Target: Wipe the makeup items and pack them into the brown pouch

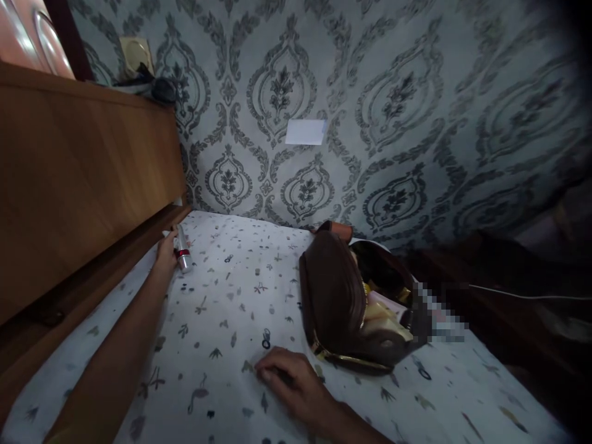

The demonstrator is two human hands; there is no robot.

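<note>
My left hand (166, 249) reaches to the far left part of the patterned white sheet (231, 296), next to the wooden panel. Its fingers are round a silver bottle with a red band (184, 251). My right hand (291, 381) rests on the sheet near the front, fingers curled together; anything inside them is hidden. Beyond it and to the right lies a dark brown bag (330, 290), unzipped, with a yellowish item (382, 317) and a pink one showing inside. A brown cylindrical item (340, 230) is behind the bag.
A wooden furniture panel (87, 172) runs along the left side, with dark items (161, 89) on its top. The patterned wall (282, 179) stands at the back, bearing a white card (305, 132). A thin white cable (518, 295) crosses the dark area at right.
</note>
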